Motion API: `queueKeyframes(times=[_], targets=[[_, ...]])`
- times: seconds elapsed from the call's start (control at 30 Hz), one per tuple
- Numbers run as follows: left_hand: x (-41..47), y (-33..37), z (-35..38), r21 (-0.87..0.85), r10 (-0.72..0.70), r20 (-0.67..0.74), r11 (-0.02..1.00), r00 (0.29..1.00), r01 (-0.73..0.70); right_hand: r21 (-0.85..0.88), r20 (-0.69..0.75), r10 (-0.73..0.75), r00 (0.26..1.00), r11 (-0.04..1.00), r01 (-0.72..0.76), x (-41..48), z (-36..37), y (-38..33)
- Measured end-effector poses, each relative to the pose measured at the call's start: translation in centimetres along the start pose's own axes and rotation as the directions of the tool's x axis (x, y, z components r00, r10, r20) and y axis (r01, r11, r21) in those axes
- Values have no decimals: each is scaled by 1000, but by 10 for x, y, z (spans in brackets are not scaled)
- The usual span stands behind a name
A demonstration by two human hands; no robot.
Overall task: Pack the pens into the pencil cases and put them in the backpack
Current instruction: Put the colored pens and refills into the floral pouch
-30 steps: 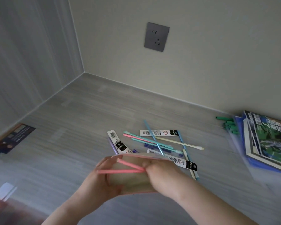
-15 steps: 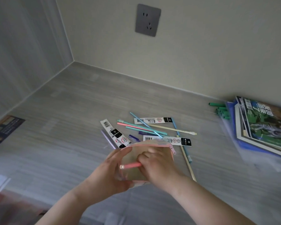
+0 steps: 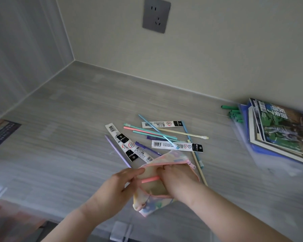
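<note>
Pastel fabric, soft and floppy: the pencil case (image 3: 157,194) hangs above the counter's near edge, mouth held open between your hands. Your left hand (image 3: 112,187) pinches the left rim of the opening, thumb and fingers closed on cloth. Your right hand (image 3: 177,180) grasps the pink pen (image 3: 150,179), whose free end shows inside the mouth, the rest hidden under your fingers (how deep it sits I cannot tell).

The case will sag wherever you let go, so hold it at the zipper edge and keep the mouth taut. The zipper pull (image 3: 191,165) dangles at the right end.

Loose pens (image 3: 152,132) and flat packaged refills (image 3: 177,145) lie scattered mid-counter, just beyond the case. They look light, thin and stiff, likely to roll; pinch each mid-barrel. No backpack is in view.
</note>
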State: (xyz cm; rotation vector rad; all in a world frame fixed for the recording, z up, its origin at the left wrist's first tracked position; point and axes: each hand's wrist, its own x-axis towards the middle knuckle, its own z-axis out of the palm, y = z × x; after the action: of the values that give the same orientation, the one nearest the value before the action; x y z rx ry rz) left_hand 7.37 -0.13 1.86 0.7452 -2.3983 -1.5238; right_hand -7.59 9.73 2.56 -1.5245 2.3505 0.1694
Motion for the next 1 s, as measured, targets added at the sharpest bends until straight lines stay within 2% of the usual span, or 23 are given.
queueKeyframes(times=[0.13,0.2,0.27,0.33,0.4,0.47,0.6,0.7,0.83,1.0], targets=[[5,1,3,-18,-24,-58,1000,998,23,-44,-139,-283,949,959,279,-12,-10,0],[5,1,3,-10,-48,-74,999,996,47,-94,-180,-328,927,944,316,-17,-15,-3],[6,3,3,25,-58,-99,998,993,61,-143,-157,-321,934,943,300,-19,-18,-5],[5,7,3,81,-53,-123,995,991,63,-72,-71,-330,941,943,325,-16,-15,-6],[5,11,2,139,-25,-124,989,992,43,28,-87,-232,969,972,235,-13,-13,-4],[3,16,2,207,17,-90,978,996,2,75,-68,-227,972,970,232,-12,-12,-5],[1,21,-3,274,106,-34,957,994,-93,-24,5,-283,959,959,283,-12,-19,-9],[1,25,-6,267,134,-18,956,991,-124,-91,77,-257,963,960,264,-10,-22,-12],[2,26,-8,249,110,13,962,994,-110,5,173,-192,966,981,194,-12,-32,-28],[7,17,-9,195,-1,-29,981,1000,7,4,100,-136,986,991,137,-17,-9,-28]])
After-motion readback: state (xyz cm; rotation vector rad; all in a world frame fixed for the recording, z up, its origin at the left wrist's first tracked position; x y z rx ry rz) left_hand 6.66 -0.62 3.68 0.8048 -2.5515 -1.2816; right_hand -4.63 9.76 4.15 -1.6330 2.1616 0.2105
